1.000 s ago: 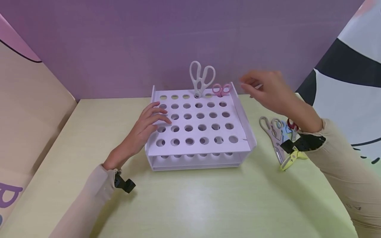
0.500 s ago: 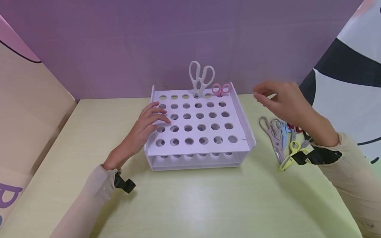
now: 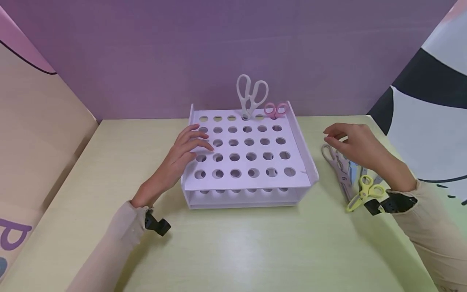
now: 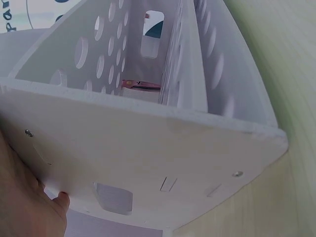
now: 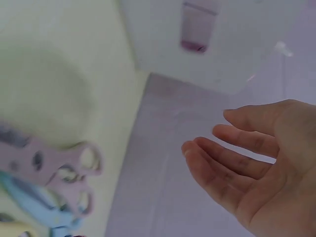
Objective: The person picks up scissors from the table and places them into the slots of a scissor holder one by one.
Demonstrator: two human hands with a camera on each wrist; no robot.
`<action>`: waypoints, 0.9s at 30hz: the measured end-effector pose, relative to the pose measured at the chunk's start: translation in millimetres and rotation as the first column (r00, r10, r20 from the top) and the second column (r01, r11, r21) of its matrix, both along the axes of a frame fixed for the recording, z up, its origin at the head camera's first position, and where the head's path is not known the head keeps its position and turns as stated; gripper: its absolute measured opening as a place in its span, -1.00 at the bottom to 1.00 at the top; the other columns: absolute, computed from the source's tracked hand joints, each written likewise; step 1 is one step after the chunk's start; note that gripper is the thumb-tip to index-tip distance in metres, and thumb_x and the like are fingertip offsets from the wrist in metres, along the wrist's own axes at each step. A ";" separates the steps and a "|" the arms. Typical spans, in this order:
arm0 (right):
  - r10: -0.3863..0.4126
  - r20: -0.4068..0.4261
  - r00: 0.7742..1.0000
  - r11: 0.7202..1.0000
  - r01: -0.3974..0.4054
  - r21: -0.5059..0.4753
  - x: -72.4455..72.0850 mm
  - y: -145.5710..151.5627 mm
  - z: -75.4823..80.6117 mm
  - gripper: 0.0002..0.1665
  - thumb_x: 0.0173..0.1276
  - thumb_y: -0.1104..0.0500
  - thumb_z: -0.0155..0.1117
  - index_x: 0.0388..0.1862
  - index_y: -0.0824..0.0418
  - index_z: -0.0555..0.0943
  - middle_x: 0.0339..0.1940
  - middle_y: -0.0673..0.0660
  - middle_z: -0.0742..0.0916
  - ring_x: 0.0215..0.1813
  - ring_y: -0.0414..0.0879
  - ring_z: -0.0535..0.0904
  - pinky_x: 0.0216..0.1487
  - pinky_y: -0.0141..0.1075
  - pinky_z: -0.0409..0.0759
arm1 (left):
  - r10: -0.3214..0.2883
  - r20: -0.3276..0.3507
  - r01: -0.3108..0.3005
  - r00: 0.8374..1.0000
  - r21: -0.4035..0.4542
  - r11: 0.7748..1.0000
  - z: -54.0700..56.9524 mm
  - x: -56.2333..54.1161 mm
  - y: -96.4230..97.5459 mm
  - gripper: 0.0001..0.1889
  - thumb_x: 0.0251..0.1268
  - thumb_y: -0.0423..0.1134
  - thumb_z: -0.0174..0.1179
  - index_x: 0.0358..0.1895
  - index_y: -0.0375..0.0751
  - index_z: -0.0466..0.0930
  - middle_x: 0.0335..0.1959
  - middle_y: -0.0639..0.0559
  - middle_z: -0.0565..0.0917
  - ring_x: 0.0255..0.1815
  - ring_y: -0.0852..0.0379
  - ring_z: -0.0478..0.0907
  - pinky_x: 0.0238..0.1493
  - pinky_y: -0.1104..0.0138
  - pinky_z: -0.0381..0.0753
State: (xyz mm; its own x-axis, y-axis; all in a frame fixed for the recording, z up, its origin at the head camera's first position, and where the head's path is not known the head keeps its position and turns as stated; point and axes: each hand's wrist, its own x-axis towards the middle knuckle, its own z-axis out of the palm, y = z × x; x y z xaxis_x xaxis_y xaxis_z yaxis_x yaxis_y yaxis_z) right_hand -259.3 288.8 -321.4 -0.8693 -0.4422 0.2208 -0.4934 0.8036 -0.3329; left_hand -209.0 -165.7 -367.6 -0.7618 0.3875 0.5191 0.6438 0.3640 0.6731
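My left hand (image 3: 175,162) rests on the left side of a white rack (image 3: 240,182) with rows of round holes, its fingers spread over the top. White-handled scissors (image 3: 249,97) and small pink scissors (image 3: 275,110) stand in holes of the back row, handles up. My right hand (image 3: 359,144) hovers over the scissors lying to the right of the rack, fingers loosely bent and holding nothing. Under it lie mauve scissors (image 5: 44,160), light-blue scissors (image 5: 37,200) and yellow scissors (image 3: 365,192). Part of that pile is hidden by the hand and wrist.
The rack stands on a pale wooden table (image 3: 233,247) near a purple back wall (image 3: 164,61). Inside the rack, a pink scissor part (image 4: 141,85) shows through in the left wrist view. Printed panels (image 3: 430,134) flank the table.
My right hand has drawn away from the rack, moving right and down until it is over the scissors pile. The left hand stays on the rack. The view has shifted slightly.
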 end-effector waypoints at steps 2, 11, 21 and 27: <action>-0.017 0.020 1.000 1.000 0.017 0.016 -0.8 7.2 -6.0 -0.72 0.41 0.26 0.25 0.04 0.35 0.64 -0.12 0.28 0.75 -0.09 0.14 0.68 -0.09 0.07 0.67 | -0.008 -0.006 0.008 1.000 -0.001 1.000 0.3 -1.1 1.4 -0.58 0.23 -0.50 -0.19 -0.07 -0.22 0.68 0.20 -0.18 0.51 0.56 -0.03 0.01 0.52 -0.04 -0.13; -0.083 0.176 0.981 0.993 0.066 0.102 -8.2 25.3 -30.2 -0.54 0.41 0.22 0.24 0.21 0.44 0.50 0.10 0.44 0.64 0.11 0.32 0.56 0.08 0.21 0.54 | -0.004 0.003 0.004 1.000 -0.006 1.000 2.1 -1.0 4.2 -0.58 0.22 -0.51 -0.19 -0.08 -0.22 0.68 0.19 -0.19 0.51 0.55 -0.02 0.02 0.53 -0.02 -0.13; -0.208 0.331 0.920 0.957 0.122 0.263 -19.6 43.3 -57.4 -0.22 0.45 0.04 0.20 0.39 0.56 0.22 0.15 0.62 0.50 0.02 0.35 0.49 -0.06 0.19 0.52 | 0.000 0.018 0.000 1.000 -0.006 1.000 2.1 -1.6 3.7 -0.59 0.22 -0.50 -0.19 -0.08 -0.23 0.68 0.19 -0.18 0.51 0.55 0.01 0.01 0.53 -0.02 -0.13; -0.202 0.283 0.937 0.954 0.123 0.274 -22.1 42.3 -68.0 -0.20 0.38 -0.06 0.28 0.30 0.54 0.33 -0.12 0.44 0.62 -0.22 0.15 0.50 -0.27 -0.04 0.51 | 0.009 0.025 -0.009 1.000 -0.025 1.000 3.7 0.3 1.0 -0.59 0.22 -0.50 -0.18 -0.09 -0.22 0.68 0.20 -0.17 0.51 0.55 0.02 0.01 0.53 -0.03 -0.12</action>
